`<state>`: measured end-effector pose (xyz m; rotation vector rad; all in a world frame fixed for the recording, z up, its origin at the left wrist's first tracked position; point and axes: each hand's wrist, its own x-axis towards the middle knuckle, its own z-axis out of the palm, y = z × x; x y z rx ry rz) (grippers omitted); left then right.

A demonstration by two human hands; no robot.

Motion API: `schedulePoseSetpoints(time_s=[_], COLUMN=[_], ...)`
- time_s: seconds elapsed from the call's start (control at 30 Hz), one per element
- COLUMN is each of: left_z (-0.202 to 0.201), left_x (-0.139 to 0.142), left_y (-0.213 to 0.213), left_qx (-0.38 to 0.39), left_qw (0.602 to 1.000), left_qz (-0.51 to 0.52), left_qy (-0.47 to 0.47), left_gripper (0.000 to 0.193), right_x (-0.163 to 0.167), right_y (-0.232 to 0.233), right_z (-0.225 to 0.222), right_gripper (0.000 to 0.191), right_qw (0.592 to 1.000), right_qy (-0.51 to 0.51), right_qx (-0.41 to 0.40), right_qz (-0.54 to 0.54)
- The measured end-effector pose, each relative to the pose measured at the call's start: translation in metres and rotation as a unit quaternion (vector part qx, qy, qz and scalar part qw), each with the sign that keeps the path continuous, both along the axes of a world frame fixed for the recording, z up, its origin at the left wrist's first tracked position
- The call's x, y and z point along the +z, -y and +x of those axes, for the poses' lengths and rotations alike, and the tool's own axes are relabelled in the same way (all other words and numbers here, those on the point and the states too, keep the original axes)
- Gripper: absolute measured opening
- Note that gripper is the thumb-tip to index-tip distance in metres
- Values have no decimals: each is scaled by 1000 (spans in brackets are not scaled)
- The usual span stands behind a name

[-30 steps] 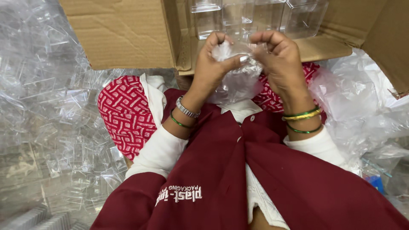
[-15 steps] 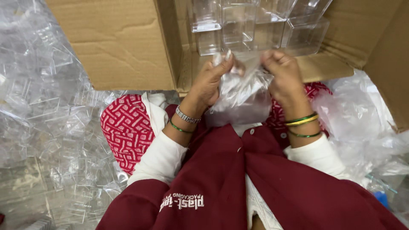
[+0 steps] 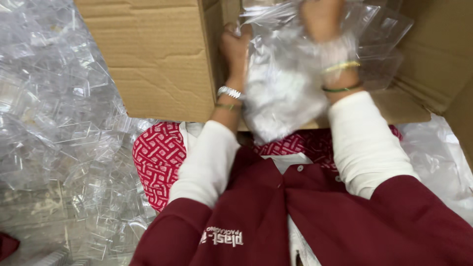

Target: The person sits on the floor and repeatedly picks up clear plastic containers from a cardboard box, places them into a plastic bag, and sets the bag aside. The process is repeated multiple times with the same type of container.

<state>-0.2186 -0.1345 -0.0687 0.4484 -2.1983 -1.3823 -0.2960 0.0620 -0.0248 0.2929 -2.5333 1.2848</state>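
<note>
A heap of clear plastic containers [image 3: 59, 113] lies far left of the grip. The left hand [image 3: 235, 47] clutches the clear plastic bag [image 3: 286, 83] at its upper left edge. The right hand [image 3: 322, 19] grasps its top, inside the cardboard box [image 3: 157, 59].

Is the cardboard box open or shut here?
Open. The box has its flaps folded outward, and both hands, left and right, hold a clear plastic bag at its opening.
</note>
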Motion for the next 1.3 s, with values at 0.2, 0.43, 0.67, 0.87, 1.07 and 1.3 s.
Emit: schedulePoseSetpoints(time_s=[0.2, 0.43, 0.67, 0.87, 1.07, 1.3], left_z=[-26, 41, 138, 201, 214, 244], left_x=[-27, 43, 111, 120, 131, 157], left_y=[-11, -20, -45, -73, -99, -126], left_qx=[111, -59, -302, -457, -347, -441], left_qw=[989, 928, 872, 845, 862, 847], left_qz=[57, 325, 385, 268, 358, 292], left_qy=[78, -171, -16, -74, -95, -54], left_gripper=[25, 21, 22, 18, 25, 12], right_x=[-37, -6, 38, 42, 32, 37], right_y=[48, 14, -69, -85, -107, -123], right_z=[6, 59, 196, 266, 319, 361], right_gripper=[13, 15, 26, 36, 47, 59], right_qw=[992, 950, 854, 763, 704, 689], right_qy=[52, -81, 59, 148, 224, 223], right_qx=[26, 84, 131, 177, 208, 197], right_qz=[114, -290, -501, -604, -640, -660])
